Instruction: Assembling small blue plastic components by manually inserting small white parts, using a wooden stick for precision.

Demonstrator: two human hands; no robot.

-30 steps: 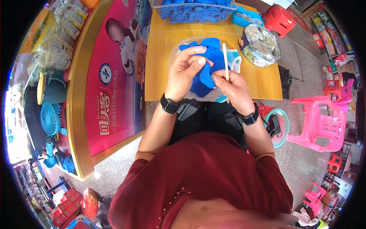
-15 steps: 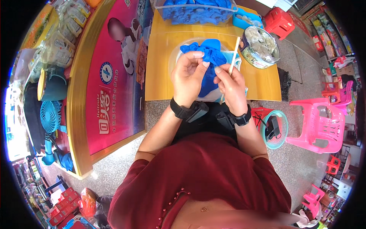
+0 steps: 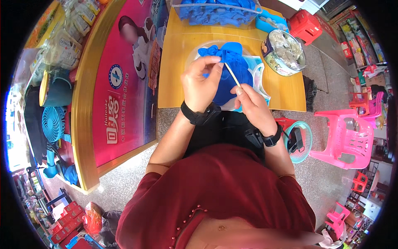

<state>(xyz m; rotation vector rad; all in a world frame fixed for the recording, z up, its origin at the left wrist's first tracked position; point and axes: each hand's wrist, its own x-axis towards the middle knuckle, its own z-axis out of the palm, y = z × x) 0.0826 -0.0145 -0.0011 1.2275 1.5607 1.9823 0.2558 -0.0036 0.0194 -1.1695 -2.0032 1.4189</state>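
A piece of bunched blue cloth (image 3: 238,70) lies at the near side of the wooden table, one rounded flap sticking up like a cap's brim. My left hand (image 3: 199,85) pinches the gathered cloth between thumb and forefinger. A thin pale stick (image 3: 232,75) is gripped near its lower end by my right hand (image 3: 256,107); its far tip meets the pinched gather by the left fingertips. White-and-teal material (image 3: 260,81) shows from beneath the cloth, and under both is a round whitish dish or lid, mostly covered. Black bands circle both wrists.
On the wooden table (image 3: 288,93) stand a clear bin (image 3: 215,24) of blue cloth pieces, a small blue basket (image 3: 271,21), and a round tin (image 3: 284,52) with plastic-wrapped contents. A pink counter panel (image 3: 124,95) rises at left. A teal wastebasket (image 3: 300,143) and pink chair (image 3: 344,139) stand at right.
My right hand has moved down and right, away from the left fingers. The stick, upright before, now slants with its tip at the gather. My left hand keeps its pinch.
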